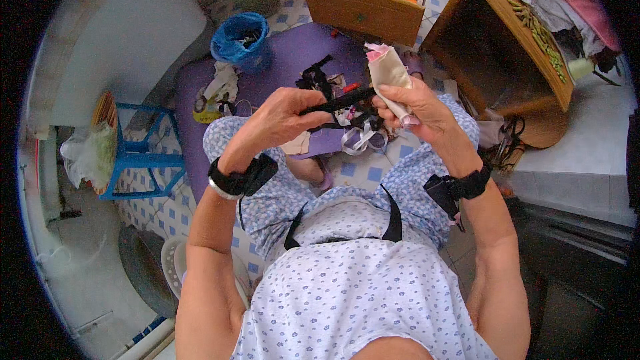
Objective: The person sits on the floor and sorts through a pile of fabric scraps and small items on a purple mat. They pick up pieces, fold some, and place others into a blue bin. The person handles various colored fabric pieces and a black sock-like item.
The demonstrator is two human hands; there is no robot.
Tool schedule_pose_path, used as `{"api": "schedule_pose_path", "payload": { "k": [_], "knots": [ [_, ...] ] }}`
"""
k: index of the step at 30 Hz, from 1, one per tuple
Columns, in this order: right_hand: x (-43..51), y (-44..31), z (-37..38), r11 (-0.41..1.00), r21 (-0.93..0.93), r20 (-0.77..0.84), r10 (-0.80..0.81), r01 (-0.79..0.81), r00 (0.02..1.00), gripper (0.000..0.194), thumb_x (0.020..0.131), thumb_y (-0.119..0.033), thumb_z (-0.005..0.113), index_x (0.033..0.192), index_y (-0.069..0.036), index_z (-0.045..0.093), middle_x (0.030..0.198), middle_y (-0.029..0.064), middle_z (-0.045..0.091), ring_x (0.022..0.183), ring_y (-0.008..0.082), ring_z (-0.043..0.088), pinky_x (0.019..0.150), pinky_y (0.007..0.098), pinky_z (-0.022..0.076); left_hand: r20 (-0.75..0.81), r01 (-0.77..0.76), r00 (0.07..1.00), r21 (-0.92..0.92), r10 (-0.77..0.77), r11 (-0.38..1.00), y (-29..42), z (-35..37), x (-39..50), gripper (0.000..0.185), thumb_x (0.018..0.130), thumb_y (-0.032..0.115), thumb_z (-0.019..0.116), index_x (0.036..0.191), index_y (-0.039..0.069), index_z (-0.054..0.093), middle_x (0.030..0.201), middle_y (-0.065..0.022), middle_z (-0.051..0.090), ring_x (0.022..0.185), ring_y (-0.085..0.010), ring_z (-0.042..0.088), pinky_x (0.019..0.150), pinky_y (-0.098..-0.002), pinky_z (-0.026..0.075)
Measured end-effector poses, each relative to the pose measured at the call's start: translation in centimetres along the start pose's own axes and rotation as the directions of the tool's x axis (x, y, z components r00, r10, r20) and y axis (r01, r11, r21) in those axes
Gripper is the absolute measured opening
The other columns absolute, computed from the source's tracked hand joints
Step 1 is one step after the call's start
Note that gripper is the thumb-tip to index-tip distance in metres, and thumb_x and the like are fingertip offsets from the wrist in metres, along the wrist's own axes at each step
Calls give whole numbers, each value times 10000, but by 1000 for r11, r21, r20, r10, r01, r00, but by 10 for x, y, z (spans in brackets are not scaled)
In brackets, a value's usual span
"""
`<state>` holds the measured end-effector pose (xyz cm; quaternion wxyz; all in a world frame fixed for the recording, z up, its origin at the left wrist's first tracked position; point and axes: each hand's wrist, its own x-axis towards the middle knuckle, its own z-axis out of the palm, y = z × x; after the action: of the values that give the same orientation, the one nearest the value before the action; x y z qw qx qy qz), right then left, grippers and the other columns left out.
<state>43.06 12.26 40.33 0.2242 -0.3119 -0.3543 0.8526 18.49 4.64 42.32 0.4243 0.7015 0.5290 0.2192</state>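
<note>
My left hand [285,115] pinches one end of a black fabric strap [345,102]. The strap stretches across to my right hand [422,110], where its other end is hidden behind a rolled cream cloth [391,71]. That roll stands tilted in my right hand, with pink material showing at both ends. Below the strap, a loop of white ribbon [356,141] and a jumble of black straps [315,77] lie over a purple mat [295,50]. A small red object [351,88] is among them.
Beyond the mat stands a wooden drawer [362,12] with a few items inside. A blue-lined bin [240,42] is at its left. On the right, an open wooden cabinet [480,50] has bean pods [537,35] on top. A blue stool [145,160] stands left.
</note>
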Motion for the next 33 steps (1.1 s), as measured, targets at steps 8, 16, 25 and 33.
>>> {"api": "schedule_pose_path", "payload": {
  "k": [8,16,25,33],
  "knots": [
    [27,34,-16,653,-741,-1,-233,156,972,385,677,-58,656,1044,-16,545,824,114,620,763,234,619,697,327,490,-18,-260,960,311,279,914,36,-11,-19,171,829,174,618,783,17,569,591,-158,459,498,-320,441,459,-370,340],
    [-11,25,35,442,-801,361,-178,402,915,278,723,-39,600,1000,-23,576,778,97,619,648,247,606,576,381,476,-51,-204,977,36,206,978,11,2,45,235,829,285,614,810,51,618,623,-107,549,572,-239,555,522,-340,433],
    [-8,-21,4,931,-135,-218,-361,338,907,65,866,-48,518,928,-53,499,760,19,546,593,62,523,464,185,402,-73,-83,994,13,83,997,4,70,18,248,877,247,519,793,18,560,679,-208,546,625,-377,547,544,-423,412],
    [-2,43,12,991,-92,25,-94,96,995,179,788,-29,480,959,-60,524,745,1,560,460,45,441,367,169,303,264,-301,925,77,272,951,3,54,12,234,637,157,688,801,46,563,615,-105,462,550,-236,495,482,-355,376]
  ]
}}
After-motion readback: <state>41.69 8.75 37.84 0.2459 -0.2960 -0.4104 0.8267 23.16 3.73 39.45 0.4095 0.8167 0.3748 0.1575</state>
